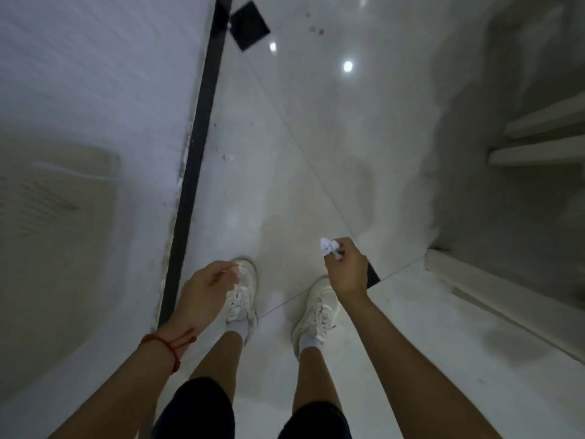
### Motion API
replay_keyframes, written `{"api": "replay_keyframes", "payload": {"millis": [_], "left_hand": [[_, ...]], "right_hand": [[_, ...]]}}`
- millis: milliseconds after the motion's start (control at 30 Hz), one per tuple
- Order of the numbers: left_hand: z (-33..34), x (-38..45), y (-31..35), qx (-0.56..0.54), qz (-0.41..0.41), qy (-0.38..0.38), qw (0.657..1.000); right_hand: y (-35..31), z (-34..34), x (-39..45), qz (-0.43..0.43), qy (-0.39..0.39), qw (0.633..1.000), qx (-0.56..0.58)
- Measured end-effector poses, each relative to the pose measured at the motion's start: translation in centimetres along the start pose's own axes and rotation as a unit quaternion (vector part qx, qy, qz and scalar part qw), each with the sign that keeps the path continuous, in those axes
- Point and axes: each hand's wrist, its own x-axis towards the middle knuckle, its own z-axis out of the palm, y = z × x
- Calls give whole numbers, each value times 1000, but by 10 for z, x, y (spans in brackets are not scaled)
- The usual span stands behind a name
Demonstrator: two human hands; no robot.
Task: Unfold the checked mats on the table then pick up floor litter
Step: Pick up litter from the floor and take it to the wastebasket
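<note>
Right hand pinching crumpled white litter; left hand curled, contents unclear; one white scrap on floor beside black strip

— What is carrying everything here?
— A pale, glossy tiled floor, which is reflecting two ceiling lights.
— And what is lying on it?
— A small white scrap of litter is lying near the black strip along the wall. A few dark specks are sitting farther off, near a black square. Two white shoes are standing on the tiles.
</note>
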Motion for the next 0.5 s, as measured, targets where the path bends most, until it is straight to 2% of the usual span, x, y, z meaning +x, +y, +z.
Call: {"api": "replay_keyframes", "payload": {"millis": [233,500], "left_hand": [[-33,-96,82,-4,72,-45,996],[-81,-188,131,36,100,-82,991]], "right_hand": [[-56,-106,-99,46,83,994,47],[-117,-154,-215,125,178,957,191]]}}
